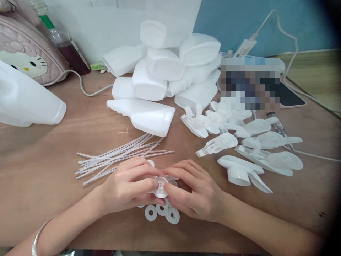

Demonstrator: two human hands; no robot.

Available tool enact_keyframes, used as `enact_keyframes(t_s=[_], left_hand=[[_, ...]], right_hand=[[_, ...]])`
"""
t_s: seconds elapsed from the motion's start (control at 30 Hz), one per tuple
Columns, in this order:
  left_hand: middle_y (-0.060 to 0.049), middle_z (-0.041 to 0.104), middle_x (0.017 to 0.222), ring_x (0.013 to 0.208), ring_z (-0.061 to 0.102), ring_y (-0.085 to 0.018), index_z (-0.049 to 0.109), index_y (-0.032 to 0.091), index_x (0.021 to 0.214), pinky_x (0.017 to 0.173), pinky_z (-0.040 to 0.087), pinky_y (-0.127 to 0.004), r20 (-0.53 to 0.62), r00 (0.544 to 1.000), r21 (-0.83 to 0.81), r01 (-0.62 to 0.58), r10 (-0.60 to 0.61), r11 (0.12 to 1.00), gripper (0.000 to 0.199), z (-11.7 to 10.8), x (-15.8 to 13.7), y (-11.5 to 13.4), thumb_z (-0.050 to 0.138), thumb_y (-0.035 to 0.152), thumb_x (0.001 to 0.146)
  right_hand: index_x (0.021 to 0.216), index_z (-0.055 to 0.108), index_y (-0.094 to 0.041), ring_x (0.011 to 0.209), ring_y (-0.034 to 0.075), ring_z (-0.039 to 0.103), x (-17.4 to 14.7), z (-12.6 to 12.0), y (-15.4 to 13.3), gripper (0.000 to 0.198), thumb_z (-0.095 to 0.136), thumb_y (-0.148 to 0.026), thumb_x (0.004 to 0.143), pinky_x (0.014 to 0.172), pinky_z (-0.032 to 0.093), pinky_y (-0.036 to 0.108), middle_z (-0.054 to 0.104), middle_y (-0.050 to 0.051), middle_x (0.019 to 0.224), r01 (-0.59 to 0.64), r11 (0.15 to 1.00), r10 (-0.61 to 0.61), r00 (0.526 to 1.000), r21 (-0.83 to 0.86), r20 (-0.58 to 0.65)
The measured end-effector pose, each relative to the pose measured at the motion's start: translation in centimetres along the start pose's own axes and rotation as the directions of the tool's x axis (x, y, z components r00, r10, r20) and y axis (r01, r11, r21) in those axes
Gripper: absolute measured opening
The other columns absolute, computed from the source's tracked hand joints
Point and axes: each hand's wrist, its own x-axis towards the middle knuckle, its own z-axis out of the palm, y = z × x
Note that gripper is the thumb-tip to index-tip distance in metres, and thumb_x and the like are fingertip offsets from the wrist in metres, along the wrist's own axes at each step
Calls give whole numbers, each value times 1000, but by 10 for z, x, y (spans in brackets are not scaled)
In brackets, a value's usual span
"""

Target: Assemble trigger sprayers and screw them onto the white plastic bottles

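Observation:
A white trigger spray head [161,187] is held between both hands, its round cap opening facing me. My left hand [133,181] is closed on its left side, with the thumb at the rim. My right hand [195,188] pinches the right side with thumb and fingers. Most of the spray head is hidden by the fingers. Flat white ring washers [151,213] lie under and in front of the hands. Thin white dip tubes [117,158] are spread just beyond my left hand. To the right of my right hand lies another trigger spray head [239,172].
Several white bottles [151,83] are piled against the wall, and one bottle [153,115] lies before them. More spray heads [221,144] cover the right side. At the left are a large white container [23,96], a pink bag [32,46] and a dark-liquid bottle [70,51]. A phone [289,94] and cables lie back right.

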Motion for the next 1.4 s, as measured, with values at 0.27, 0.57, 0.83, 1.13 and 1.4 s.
enact_keyframes(t_s=[0.27,0.57,0.83,1.13,1.4], left_hand=[[-8,68,86,71,58,-15,57,18,76,62,47,-27,-39,998,59,-47,49,997,15,0,1,-4,64,31,76],[-5,68,90,72,57,-15,61,21,78,64,44,-29,-5,1000,48,-10,10,999,9,-2,-3,-7,64,30,76],[-5,68,91,72,57,-15,62,23,76,65,43,-29,19,999,35,42,-43,998,8,-3,-4,-8,62,30,78],[-3,68,86,66,52,-14,62,24,68,60,40,-29,78,991,90,105,-112,990,19,-6,0,-7,59,40,78],[-2,69,89,69,53,-14,62,22,70,61,39,-29,58,998,154,-46,38,987,15,-6,0,-6,61,35,78]], right_hand=[[85,58,-20,74,18,58,3,-1,0,8,54,-18,78,60,46,31,64,8,88,-37,999,38,999,-10,28],[89,59,-20,75,18,55,0,3,4,11,51,-22,81,62,44,31,61,8,90,-42,998,39,998,47,52],[91,58,-21,74,16,53,-2,5,6,14,49,-17,81,62,43,31,59,9,92,-54,996,49,996,66,77],[87,59,-21,70,16,50,0,4,4,14,45,-19,82,60,40,30,59,8,92,-78,997,76,992,18,98],[87,57,-22,72,16,51,0,5,2,15,44,-16,82,60,40,30,58,9,94,-42,999,40,995,26,96]])
